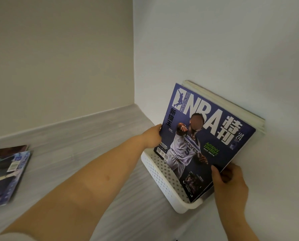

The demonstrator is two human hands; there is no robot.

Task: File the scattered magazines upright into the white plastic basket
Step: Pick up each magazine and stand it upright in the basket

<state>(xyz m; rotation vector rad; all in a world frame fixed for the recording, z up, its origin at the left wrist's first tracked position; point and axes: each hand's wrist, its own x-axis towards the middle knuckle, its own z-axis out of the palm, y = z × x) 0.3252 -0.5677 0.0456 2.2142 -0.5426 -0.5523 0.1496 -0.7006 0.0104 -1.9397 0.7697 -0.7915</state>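
- Right hand (230, 181), 4 o'clock: thumb on the cover and fingers (232, 169) curled behind, pinching the near edge of the NBA magazine (206, 141).
- Basket (162, 178), 5 o'clock: white, perforated, on the floor (110, 129) against the wall (214, 49).
- 2 loose magazines (7, 173), 9 o'clock: flat, overlapping, well apart from the basket.
- NBA magazine: standing in the basket, tilted back on the filed magazines (232, 105).
- Left hand (152, 138): holds the cover's far edge, with its fingers hidden behind.
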